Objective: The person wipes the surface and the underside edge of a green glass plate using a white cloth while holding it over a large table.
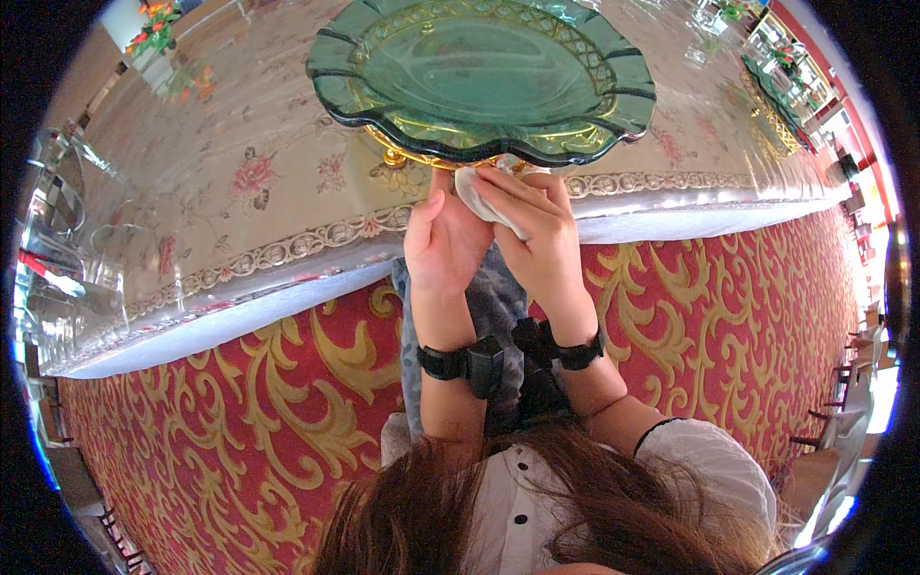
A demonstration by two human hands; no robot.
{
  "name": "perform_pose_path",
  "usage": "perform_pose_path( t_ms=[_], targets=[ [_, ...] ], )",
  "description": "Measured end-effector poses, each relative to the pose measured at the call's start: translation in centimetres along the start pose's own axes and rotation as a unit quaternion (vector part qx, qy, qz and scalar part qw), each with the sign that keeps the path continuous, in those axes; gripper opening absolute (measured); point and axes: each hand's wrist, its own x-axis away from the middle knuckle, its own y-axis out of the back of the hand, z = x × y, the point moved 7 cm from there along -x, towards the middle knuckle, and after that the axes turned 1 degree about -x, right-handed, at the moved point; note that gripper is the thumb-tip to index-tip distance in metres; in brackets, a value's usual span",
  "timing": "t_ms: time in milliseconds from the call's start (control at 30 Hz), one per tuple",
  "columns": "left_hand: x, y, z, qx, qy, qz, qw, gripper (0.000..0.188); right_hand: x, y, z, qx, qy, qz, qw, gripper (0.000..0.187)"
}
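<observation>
A large green glass plate (479,72) with a scalloped rim and gold trim stands at the front of the table, raised on a gold-coloured stand (395,158) that is mostly hidden below it. My right hand (539,222) is closed on a folded white cloth (491,203), just under the plate's near rim. Beside it, my left hand (447,240) has its palm turned up and thumb stretched out. Its other fingers go in under the plate by the stand and are hidden, so whether they grip it does not show.
A floral tablecloth (254,182) under a shiny clear cover drapes over the table's near edge. Glassware (72,158) stands at the far left. Another green dish with gold trim (767,105) is at the right. Red and gold patterned carpet (249,431) lies below.
</observation>
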Motion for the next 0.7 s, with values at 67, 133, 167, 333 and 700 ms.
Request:
perform_pose_path(
  t_ms=[67, 133, 167, 333, 700],
  targets=[
    [0.0, 0.1, 0.0, 0.013, -0.006, 0.004, 1.000, 0.062, 0.0, -0.2, 0.0, 0.002, -0.003, 0.005, 1.000, 0.044],
    [0.1, 0.2, 0.0, 0.012, -0.007, 0.004, 1.000, 0.062, 0.1, -0.2, 0.0, -0.003, -0.001, 0.005, 1.000, 0.043],
    [0.1, 0.2, 0.0, 0.011, -0.007, 0.004, 1.000, 0.062, 0.1, -0.2, -0.1, -0.004, -0.002, 0.006, 1.000, 0.043],
    [0.1, 0.2, 0.0, 0.000, -0.002, 0.002, 1.000, 0.063, 0.0, 0.1, -0.3, -0.026, -0.003, -0.008, 1.000, 0.043],
    [0.1, 0.1, 0.0, -0.014, -0.006, -0.001, 1.000, 0.065, 0.6, -0.7, -0.6, 0.023, -0.051, -0.018, 0.998, 0.051]
  ],
)
